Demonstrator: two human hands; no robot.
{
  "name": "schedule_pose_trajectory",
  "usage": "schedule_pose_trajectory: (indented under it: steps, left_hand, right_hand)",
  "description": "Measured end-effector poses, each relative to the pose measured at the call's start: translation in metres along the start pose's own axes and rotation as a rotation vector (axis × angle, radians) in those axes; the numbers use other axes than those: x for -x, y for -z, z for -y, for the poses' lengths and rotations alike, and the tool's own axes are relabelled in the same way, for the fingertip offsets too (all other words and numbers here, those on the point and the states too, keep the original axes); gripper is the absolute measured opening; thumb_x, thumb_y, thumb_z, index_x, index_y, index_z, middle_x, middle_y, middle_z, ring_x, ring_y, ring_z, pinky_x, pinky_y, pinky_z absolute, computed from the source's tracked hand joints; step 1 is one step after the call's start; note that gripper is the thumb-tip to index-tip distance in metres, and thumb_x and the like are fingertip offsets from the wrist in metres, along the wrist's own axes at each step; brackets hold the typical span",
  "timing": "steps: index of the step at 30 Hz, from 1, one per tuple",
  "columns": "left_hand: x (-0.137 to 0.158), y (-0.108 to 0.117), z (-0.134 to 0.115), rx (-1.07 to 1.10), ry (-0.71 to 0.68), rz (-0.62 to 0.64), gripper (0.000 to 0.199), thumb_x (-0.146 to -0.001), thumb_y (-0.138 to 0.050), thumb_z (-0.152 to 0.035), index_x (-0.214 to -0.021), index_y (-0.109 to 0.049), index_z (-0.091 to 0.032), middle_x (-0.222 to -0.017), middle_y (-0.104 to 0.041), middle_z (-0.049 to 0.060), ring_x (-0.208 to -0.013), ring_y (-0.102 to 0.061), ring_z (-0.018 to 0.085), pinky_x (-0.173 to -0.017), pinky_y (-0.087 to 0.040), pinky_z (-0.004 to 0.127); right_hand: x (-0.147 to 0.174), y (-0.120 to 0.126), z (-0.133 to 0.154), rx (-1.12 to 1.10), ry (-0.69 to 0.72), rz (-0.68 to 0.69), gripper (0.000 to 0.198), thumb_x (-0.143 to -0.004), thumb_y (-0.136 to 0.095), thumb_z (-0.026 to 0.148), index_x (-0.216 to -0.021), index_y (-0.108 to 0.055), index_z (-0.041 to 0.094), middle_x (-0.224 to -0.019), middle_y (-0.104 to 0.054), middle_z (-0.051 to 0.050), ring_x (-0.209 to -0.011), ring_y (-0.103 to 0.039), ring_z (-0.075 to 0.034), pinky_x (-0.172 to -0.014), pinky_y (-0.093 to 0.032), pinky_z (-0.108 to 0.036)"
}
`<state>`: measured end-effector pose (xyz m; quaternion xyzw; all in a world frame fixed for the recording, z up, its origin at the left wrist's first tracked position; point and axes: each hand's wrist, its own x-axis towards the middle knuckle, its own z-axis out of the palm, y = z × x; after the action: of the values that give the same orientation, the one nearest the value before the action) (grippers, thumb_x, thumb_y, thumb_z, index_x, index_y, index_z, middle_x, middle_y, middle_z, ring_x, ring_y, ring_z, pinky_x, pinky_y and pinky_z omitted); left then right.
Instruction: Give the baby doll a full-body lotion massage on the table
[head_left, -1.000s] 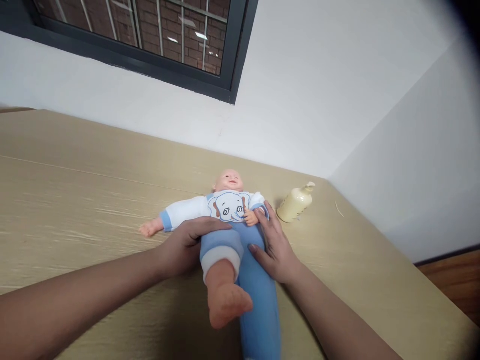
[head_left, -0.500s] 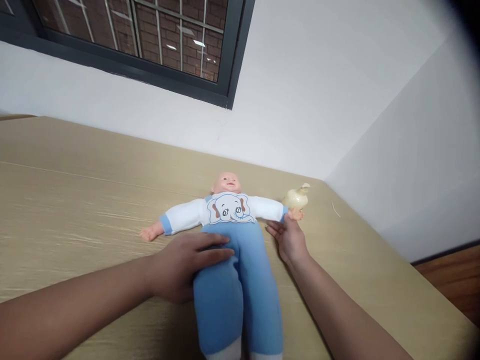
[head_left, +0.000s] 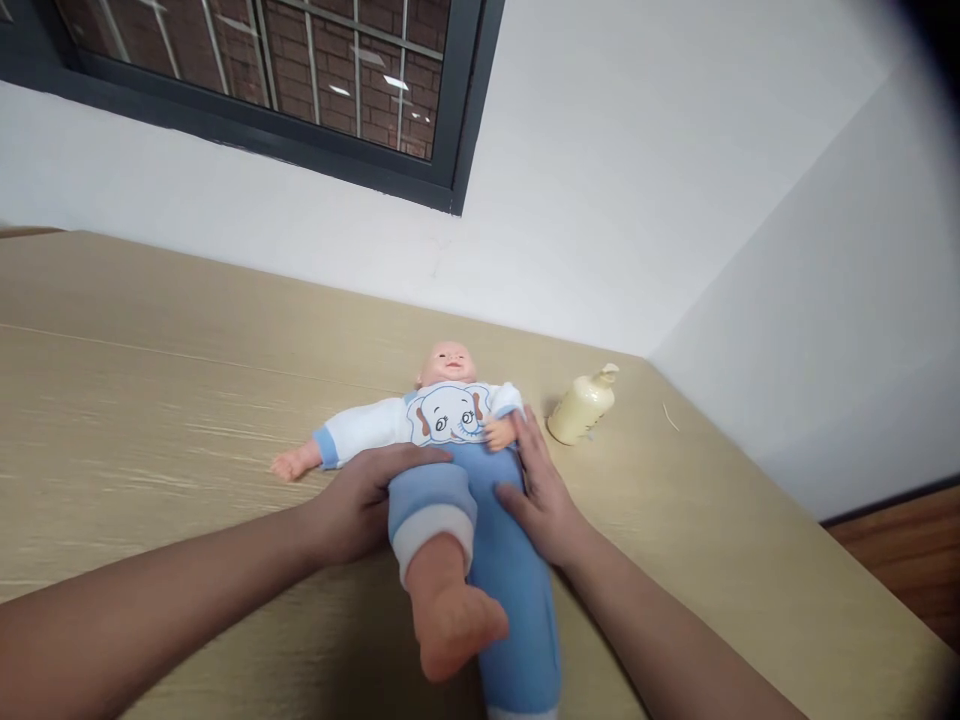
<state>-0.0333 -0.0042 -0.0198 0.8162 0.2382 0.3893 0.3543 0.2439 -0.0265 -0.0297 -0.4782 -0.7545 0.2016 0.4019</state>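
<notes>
A baby doll point(head_left: 510, 560) in a white top with an elephant face and blue trousers lies on its back, head toward the wall. My left hand point(head_left: 364, 505) grips the thigh of the leg on the left, which is raised and bent so the bare foot point(head_left: 459, 625) points at me. Fingers outstretched and thumb apart, my right hand point(head_left: 541, 490) rests against the doll's side and sleeve. The doll's arm there is folded over its belly, while its other arm point(head_left: 360, 435) stretches out to the left.
A cream pump bottle point(head_left: 581, 405) stands on the wooden table point(head_left: 187, 400), right of the doll. Near the table's right edge lies a thin pale strand point(head_left: 670, 417). Beyond are a white wall point(head_left: 570, 200) and a dark-framed window point(head_left: 442, 150).
The doll's leg on the left has come up and bent. My right hand has moved the doll's arm from stretched out to folded across the belly, leaving the bottle fully in sight.
</notes>
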Motion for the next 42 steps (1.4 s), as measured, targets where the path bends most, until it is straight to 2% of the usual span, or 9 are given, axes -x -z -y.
schedule_pose_trajectory:
  steps: [3, 8, 13, 18, 22, 25, 31, 36, 42]
  left_hand:
    - [-0.008, -0.002, -0.001, 0.068, 0.012, 0.030, 0.027, -0.094, -0.055, -0.024, -0.117, -0.068, -0.023, -0.112, -0.072, 0.006, -0.099, -0.068, 0.022, -0.088, -0.054, 0.037]
    - [-0.009, 0.002, 0.000, -0.038, -0.010, 0.046, 0.028, -0.092, -0.055, -0.021, -0.117, -0.068, -0.022, -0.112, -0.071, 0.007, -0.101, -0.066, 0.021, -0.089, -0.053, 0.037]
    - [-0.002, 0.013, -0.002, -0.138, -0.115, 0.136, 0.041, -0.084, -0.064, -0.029, -0.124, -0.060, -0.026, -0.111, -0.069, 0.006, -0.098, -0.065, 0.023, -0.087, -0.053, 0.038]
    - [0.003, 0.016, -0.011, -0.233, -0.263, 0.230, 0.068, -0.073, -0.073, -0.033, -0.136, -0.049, -0.027, -0.125, -0.059, 0.012, -0.107, -0.061, 0.027, -0.091, -0.051, 0.041]
    - [0.005, 0.010, -0.016, -0.343, -0.290, 0.262, 0.070, -0.072, -0.072, -0.033, -0.137, -0.049, -0.029, -0.131, -0.054, 0.013, -0.110, -0.059, 0.029, -0.093, -0.049, 0.043]
    - [0.007, 0.006, -0.014, -0.340, -0.318, 0.237, 0.072, -0.075, -0.071, -0.030, -0.141, -0.045, -0.028, -0.131, -0.054, 0.013, -0.110, -0.059, 0.028, -0.092, -0.050, 0.042]
    - [0.011, 0.000, -0.004, -0.178, -0.232, 0.099, 0.069, -0.082, -0.066, -0.018, -0.145, -0.039, -0.028, -0.125, -0.061, 0.010, -0.111, -0.061, 0.026, -0.092, -0.052, 0.039]
    - [0.001, -0.003, -0.006, -0.018, -0.101, 0.033, 0.045, -0.091, -0.059, -0.019, -0.135, -0.055, -0.028, -0.120, -0.066, 0.007, -0.106, -0.064, 0.023, -0.091, -0.054, 0.038]
    - [-0.010, -0.004, 0.000, 0.044, -0.034, -0.008, 0.030, -0.093, -0.060, -0.024, -0.121, -0.069, -0.023, -0.113, -0.071, 0.008, -0.103, -0.067, 0.023, -0.092, -0.053, 0.043]
  right_hand:
    - [0.004, 0.002, 0.008, 0.138, 0.019, 0.158, 0.086, -0.087, -0.063, 0.048, -0.156, -0.014, 0.034, -0.165, 0.008, 0.000, -0.151, 0.003, -0.033, -0.119, -0.018, -0.059]
    - [0.005, 0.000, 0.007, 0.130, -0.009, 0.138, 0.085, -0.087, -0.064, 0.046, -0.156, -0.015, 0.035, -0.165, 0.009, 0.000, -0.151, 0.003, -0.034, -0.119, -0.018, -0.059]
    - [-0.001, -0.006, -0.006, -0.213, -0.063, -0.175, 0.084, -0.089, -0.062, 0.040, -0.155, -0.010, 0.034, -0.162, -0.020, -0.006, -0.145, -0.031, -0.028, -0.113, -0.038, -0.050]
    - [-0.014, -0.002, -0.033, -0.595, -0.363, -0.527, 0.055, -0.088, -0.058, 0.044, -0.139, -0.040, 0.037, -0.141, -0.051, -0.002, -0.120, -0.058, -0.023, -0.094, -0.054, -0.044]
    - [-0.020, -0.001, -0.049, -0.798, -0.579, -0.643, 0.041, -0.084, -0.064, 0.042, -0.121, -0.054, 0.029, -0.112, -0.066, -0.001, -0.088, -0.068, -0.017, -0.085, -0.058, -0.039]
    - [-0.021, -0.005, -0.044, -0.720, -0.497, -0.666, 0.040, -0.085, -0.063, 0.042, -0.121, -0.052, 0.027, -0.116, -0.065, -0.003, -0.093, -0.068, -0.018, -0.087, -0.057, -0.040]
    - [-0.010, -0.010, -0.009, -0.219, -0.030, -0.334, 0.068, -0.089, -0.061, 0.036, -0.149, -0.030, 0.029, -0.156, -0.034, -0.009, -0.140, -0.039, -0.027, -0.110, -0.042, -0.048]
    - [-0.005, -0.003, 0.000, 0.153, 0.047, -0.056, 0.074, -0.090, -0.058, 0.044, -0.154, -0.024, 0.033, -0.164, -0.013, -0.002, -0.152, -0.009, -0.031, -0.118, -0.024, -0.058]
    - [-0.006, 0.001, 0.001, 0.339, 0.070, 0.058, 0.068, -0.092, -0.053, 0.046, -0.153, -0.025, 0.036, -0.165, -0.004, 0.001, -0.151, -0.005, -0.035, -0.118, -0.020, -0.062]
